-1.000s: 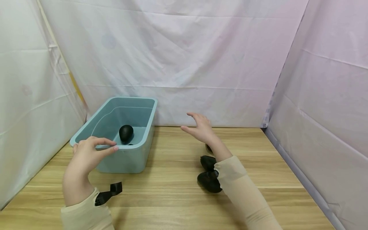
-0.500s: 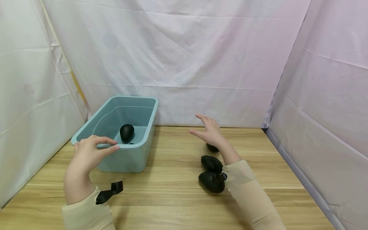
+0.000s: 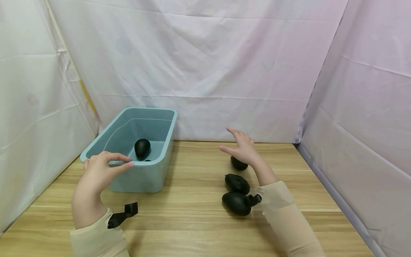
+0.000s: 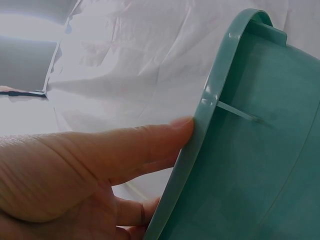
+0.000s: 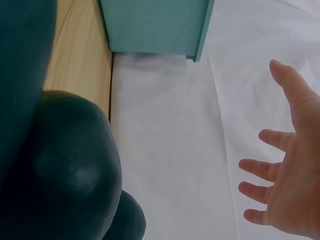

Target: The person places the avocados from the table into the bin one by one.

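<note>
My left hand pinches the near rim of a blue-green plastic bin; in the left wrist view the thumb lies against the outside of the bin rim. Inside the bin sits a dark avocado, and a sliver of another dark thing shows behind the near wall. My right hand hovers with fingers spread and nothing in it, over the farthest of three avocados on the table. That far avocado is partly covered by the hand. The middle avocado and the near avocado lie close together.
The wooden table ends at a white cloth wall behind, with cloth on both sides too. A black camera mount juts from the left sleeve; another camera mount overlaps the near avocado in the head view.
My right hand has moved to the right, its fingers still spread, uncovering more of the avocados on the table. The left hand stays at the bin rim.
</note>
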